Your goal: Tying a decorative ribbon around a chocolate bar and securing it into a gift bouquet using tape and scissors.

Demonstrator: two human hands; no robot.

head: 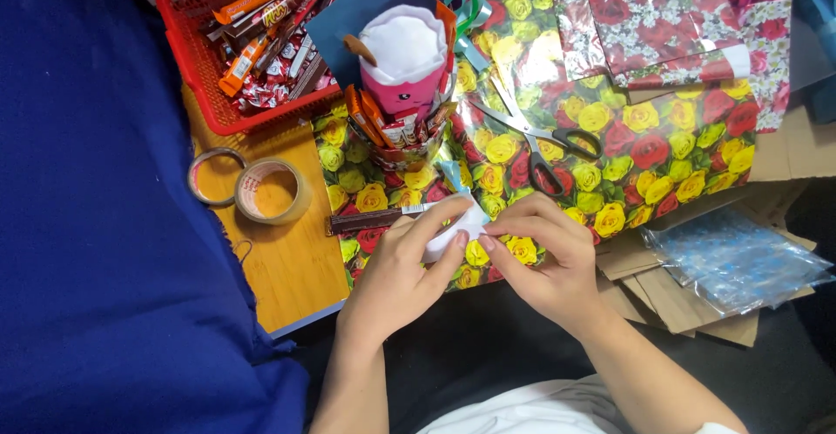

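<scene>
Both hands, the left hand (pixel 409 264) and right hand (pixel 540 255), pinch a small white piece (pixel 461 225) at the near edge of the rose-print wrapping paper (pixel 627 129), whose scissors (pixel 540 142) lie idle while the pink gift bundle (pixel 405 77) stands unwrapped.

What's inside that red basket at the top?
The red basket holds a heap of wrapped candy bars, orange, brown and red-and-white. Whatever lies beneath the top layer is covered.
</scene>
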